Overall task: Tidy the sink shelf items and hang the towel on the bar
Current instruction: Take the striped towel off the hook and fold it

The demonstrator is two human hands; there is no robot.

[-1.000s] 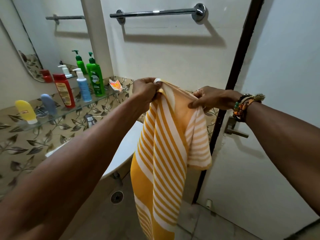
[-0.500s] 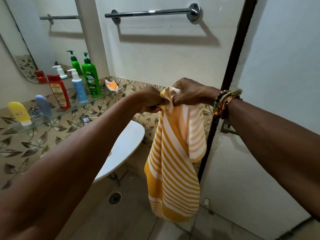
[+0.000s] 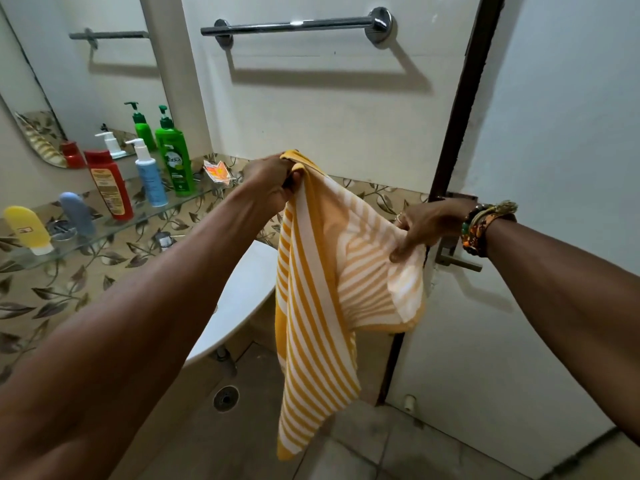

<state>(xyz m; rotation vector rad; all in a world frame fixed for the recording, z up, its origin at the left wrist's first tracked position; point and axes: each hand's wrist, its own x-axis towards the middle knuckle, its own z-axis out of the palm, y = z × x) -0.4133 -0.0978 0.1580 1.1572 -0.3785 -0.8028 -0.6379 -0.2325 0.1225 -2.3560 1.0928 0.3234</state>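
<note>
A yellow and white striped towel [image 3: 311, 306] hangs in front of me, stretched between both hands. My left hand [image 3: 273, 181] grips its top corner; my right hand [image 3: 422, 226] pinches the edge further right and lower. The chrome towel bar [image 3: 294, 26] is bare on the wall above the towel. On the glass shelf [image 3: 104, 230] at the left stand a green pump bottle [image 3: 173, 157], a blue pump bottle [image 3: 149, 178], a red bottle [image 3: 109, 183], a grey-blue tube [image 3: 76, 213] and a yellow tube [image 3: 29, 230].
An orange sachet [image 3: 216, 172] lies at the shelf's right end. A mirror [image 3: 79, 81] hangs above the shelf. The white sink [image 3: 242, 299] sits below it. A door with a lever handle [image 3: 457, 261] is at the right. A floor drain [image 3: 225, 398] lies below.
My hands, close together half a second ago, have pulled apart. The right hand slid right and down along the towel's edge, spreading the towel open.
</note>
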